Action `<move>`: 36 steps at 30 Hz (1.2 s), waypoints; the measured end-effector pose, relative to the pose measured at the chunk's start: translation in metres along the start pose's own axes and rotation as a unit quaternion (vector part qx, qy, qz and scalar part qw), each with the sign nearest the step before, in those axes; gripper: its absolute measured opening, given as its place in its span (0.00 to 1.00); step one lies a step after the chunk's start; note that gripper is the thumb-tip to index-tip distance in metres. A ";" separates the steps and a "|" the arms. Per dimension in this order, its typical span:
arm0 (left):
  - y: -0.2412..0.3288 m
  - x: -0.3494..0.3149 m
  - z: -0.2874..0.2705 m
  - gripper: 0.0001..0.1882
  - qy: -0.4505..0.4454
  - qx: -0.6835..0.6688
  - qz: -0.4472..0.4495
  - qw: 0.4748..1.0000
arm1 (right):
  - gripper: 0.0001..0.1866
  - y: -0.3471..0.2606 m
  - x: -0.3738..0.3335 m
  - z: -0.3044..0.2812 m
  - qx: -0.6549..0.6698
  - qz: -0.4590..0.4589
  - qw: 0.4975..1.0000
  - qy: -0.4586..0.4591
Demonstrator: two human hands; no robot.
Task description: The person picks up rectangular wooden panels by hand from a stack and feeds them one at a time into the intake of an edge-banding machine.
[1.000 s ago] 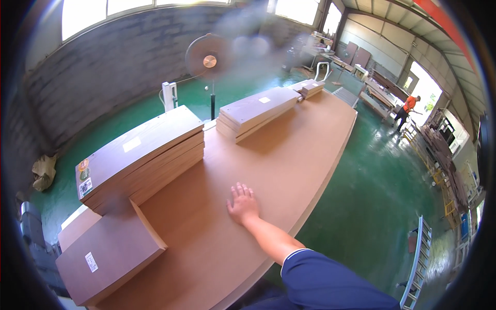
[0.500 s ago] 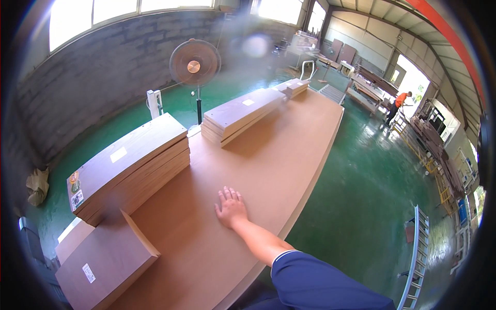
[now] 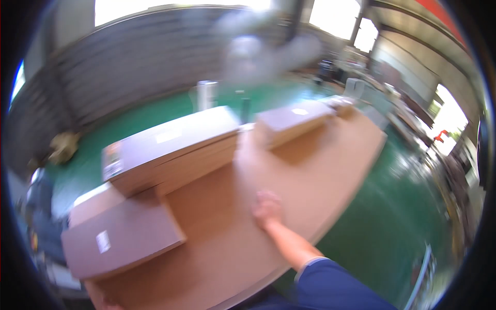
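My right hand (image 3: 267,207) rests on a large tan board (image 3: 227,258); motion blur smears its fingers, so I cannot tell whether they are spread or curled. At the bottom left edge, a sliver of skin, seemingly my left hand (image 3: 110,305), shows beside the board, its fingers mostly hidden. Left of my right hand, a greyish-brown panel (image 3: 129,222) with a white label lies near a stack of wooden panels (image 3: 170,134). Farther along the big board sits another stack of panels (image 3: 294,119), also with a white label on top.
Beyond the stacks stand a white post (image 3: 207,95) and a dark fan pole (image 3: 245,111) on the green floor (image 3: 361,227). A grey block wall (image 3: 139,62) runs behind. A ladder (image 3: 421,276) is at lower right; a blurred person in orange (image 3: 440,136) is far right.
My view has swung left, so the stacks and board appear farther right. My right hand lay flat with fingers spread before; now it is blurred. A bit of skin has appeared at bottom left.
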State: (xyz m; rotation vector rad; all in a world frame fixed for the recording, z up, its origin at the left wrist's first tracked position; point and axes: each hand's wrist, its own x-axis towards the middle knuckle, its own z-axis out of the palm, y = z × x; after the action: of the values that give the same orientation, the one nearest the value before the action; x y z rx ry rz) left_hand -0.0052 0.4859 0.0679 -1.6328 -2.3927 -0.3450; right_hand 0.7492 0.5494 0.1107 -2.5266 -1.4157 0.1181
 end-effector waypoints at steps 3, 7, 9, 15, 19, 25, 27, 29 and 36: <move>0.052 0.009 -0.020 0.19 0.031 -0.208 -0.153 0.966 | 0.11 0.063 0.010 0.065 -0.023 -0.094 0.957 0.272; 0.060 0.010 -0.037 0.17 0.091 -0.057 -0.135 0.985 | 0.19 0.074 0.006 0.059 -0.015 -0.093 0.974 0.205; 0.084 0.017 -0.067 0.21 -0.024 -0.006 -0.146 0.989 | 0.29 0.055 -0.001 0.038 -0.061 -0.011 0.994 0.085; 0.066 -0.005 -0.037 0.28 -0.008 -0.003 -0.144 0.990 | 0.25 0.077 0.037 0.078 -0.038 -0.254 0.890 0.377; 0.068 -0.004 -0.043 0.31 -0.024 -0.024 -0.155 0.987 | 0.30 0.056 0.018 0.037 0.192 -0.385 0.822 0.374; 0.068 -0.002 -0.051 0.32 -0.028 -0.017 -0.142 0.989 | 0.29 0.043 0.002 0.024 -0.022 -0.089 0.985 0.143; 0.069 -0.002 -0.048 0.32 -0.025 -0.024 -0.138 0.990 | 0.28 0.043 0.002 0.028 -0.015 -0.096 0.981 0.167; 0.069 -0.003 -0.048 0.32 -0.020 -0.026 -0.140 0.990 | 0.27 0.037 -0.003 0.024 -0.034 -0.093 0.979 0.176; 0.066 -0.004 -0.048 0.31 -0.004 -0.038 -0.135 0.990 | 0.29 0.028 -0.009 0.007 -0.052 -0.055 0.991 0.114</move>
State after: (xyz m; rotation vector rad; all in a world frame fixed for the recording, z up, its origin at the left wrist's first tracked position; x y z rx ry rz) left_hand 0.0605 0.4909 0.1167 -1.3392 -2.6404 -0.4831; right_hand 0.7660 0.5289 0.0970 -2.4411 -1.4979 -0.2629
